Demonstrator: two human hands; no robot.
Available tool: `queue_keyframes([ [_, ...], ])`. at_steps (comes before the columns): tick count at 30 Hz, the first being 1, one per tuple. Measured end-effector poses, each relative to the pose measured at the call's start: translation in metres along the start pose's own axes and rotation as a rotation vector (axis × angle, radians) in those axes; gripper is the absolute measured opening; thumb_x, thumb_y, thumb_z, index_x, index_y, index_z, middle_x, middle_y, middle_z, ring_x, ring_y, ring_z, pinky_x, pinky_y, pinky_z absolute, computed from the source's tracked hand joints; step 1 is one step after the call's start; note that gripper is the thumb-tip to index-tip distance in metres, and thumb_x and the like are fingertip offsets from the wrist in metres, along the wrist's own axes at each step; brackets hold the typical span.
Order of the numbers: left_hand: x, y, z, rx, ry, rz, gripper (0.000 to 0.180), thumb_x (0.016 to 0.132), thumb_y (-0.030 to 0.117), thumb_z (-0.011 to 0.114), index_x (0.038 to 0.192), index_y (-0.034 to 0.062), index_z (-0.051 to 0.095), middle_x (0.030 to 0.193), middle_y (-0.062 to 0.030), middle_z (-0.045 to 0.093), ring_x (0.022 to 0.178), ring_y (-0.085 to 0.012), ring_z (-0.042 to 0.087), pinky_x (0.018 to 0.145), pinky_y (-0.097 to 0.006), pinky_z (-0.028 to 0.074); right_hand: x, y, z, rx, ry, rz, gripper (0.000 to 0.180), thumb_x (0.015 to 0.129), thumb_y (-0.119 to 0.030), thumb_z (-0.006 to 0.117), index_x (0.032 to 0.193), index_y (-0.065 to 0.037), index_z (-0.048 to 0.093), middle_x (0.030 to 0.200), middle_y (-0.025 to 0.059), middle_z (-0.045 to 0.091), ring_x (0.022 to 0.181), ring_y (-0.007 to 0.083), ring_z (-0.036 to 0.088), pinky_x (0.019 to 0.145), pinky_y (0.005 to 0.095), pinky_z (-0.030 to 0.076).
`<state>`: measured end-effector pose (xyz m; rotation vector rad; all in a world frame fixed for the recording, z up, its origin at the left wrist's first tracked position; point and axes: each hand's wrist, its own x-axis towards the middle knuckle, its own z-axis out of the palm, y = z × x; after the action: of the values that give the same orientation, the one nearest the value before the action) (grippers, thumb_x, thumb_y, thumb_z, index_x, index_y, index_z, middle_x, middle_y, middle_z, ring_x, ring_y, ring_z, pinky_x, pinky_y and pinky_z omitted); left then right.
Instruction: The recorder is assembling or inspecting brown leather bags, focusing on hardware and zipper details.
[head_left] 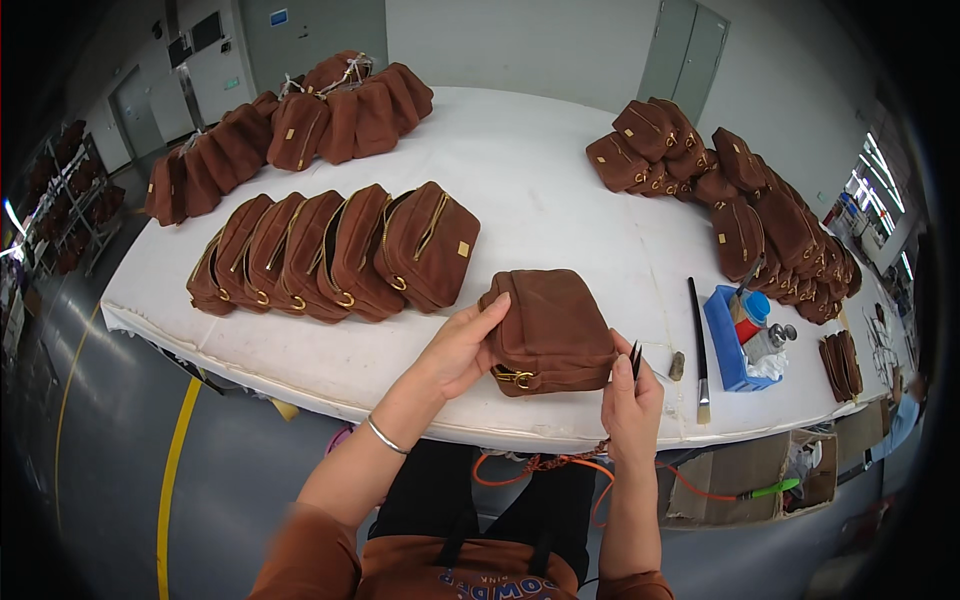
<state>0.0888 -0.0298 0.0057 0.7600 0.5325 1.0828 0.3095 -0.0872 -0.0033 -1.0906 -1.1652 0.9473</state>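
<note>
A small brown bag (553,325) with a gold zipper and a metal ring stands near the table's front edge. My left hand (465,348) is closed on its left side, thumb over the upper corner. At the opposite side, my right hand (630,405) is closed, its fingertips against the bag's right edge. Dark tweezers (636,358) with slim pointed tips stick up between its thumb and fingers; the rest of them is hidden in the palm. To the left stands a row of several similar bags (428,247), partly unzipped, with gold rings.
On the white table (520,160) lie a long brush (698,345) and a blue bin (725,340) with small bottles, right of my right hand. More brown bags are heaped at the back left (350,115) and right (790,225). An orange hose (490,470) hangs below the front edge.
</note>
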Motion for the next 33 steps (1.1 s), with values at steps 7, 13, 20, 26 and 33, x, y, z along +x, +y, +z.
queue_keyframes([
  [7,-0.008,0.004,0.007,-0.005,-0.086,-0.035,0.045,0.101,0.032,0.052,0.133,-0.0002,0.046,0.129,-0.0108,0.058,0.113,-0.0189,0.061,0.096,-0.037,0.053,-0.003,-0.005,-0.003,0.005,0.020,0.098,0.043,0.101,-0.025,0.053,0.130,0.006,0.055,0.106,0.0032,0.062,0.088,0.0057,0.051,0.079,0.0192,0.041],
  [13,-0.014,0.004,0.013,0.022,-0.139,-0.023,0.042,0.102,0.030,0.051,0.132,0.0000,0.046,0.128,-0.0115,0.058,0.112,-0.0191,0.062,0.094,-0.038,0.055,-0.003,-0.003,-0.003,0.061,0.010,0.013,0.043,0.102,-0.027,0.052,0.130,0.006,0.055,0.106,0.0029,0.062,0.088,0.0054,0.051,0.079,0.0184,0.041],
  [20,-0.026,0.010,0.024,0.258,-0.223,0.065,0.053,0.094,0.022,0.066,0.137,0.0015,0.043,0.129,-0.0087,0.056,0.117,-0.0162,0.056,0.098,-0.032,0.050,-0.003,-0.008,-0.006,0.063,0.038,0.017,0.042,0.102,-0.025,0.051,0.130,0.007,0.055,0.111,0.0056,0.063,0.099,0.0091,0.054,0.087,0.0215,0.042],
  [26,-0.024,0.008,0.026,0.524,-0.219,0.141,0.053,0.090,0.023,0.071,0.132,-0.0013,0.048,0.125,-0.0086,0.058,0.112,-0.0139,0.057,0.096,-0.029,0.048,0.001,-0.019,-0.009,0.060,0.043,-0.014,0.040,0.103,-0.023,0.050,0.130,0.006,0.055,0.101,0.0021,0.063,0.087,0.0053,0.053,0.076,0.0190,0.043],
  [33,-0.018,0.008,0.032,0.402,-0.096,0.207,0.041,0.099,0.028,0.059,0.124,-0.0034,0.053,0.115,-0.0070,0.063,0.101,-0.0096,0.058,0.089,-0.027,0.049,0.004,-0.016,-0.002,0.034,0.045,-0.072,0.040,0.104,-0.028,0.047,0.129,0.001,0.056,0.059,-0.0083,0.045,0.040,-0.0010,0.029,0.036,0.0187,0.022],
])
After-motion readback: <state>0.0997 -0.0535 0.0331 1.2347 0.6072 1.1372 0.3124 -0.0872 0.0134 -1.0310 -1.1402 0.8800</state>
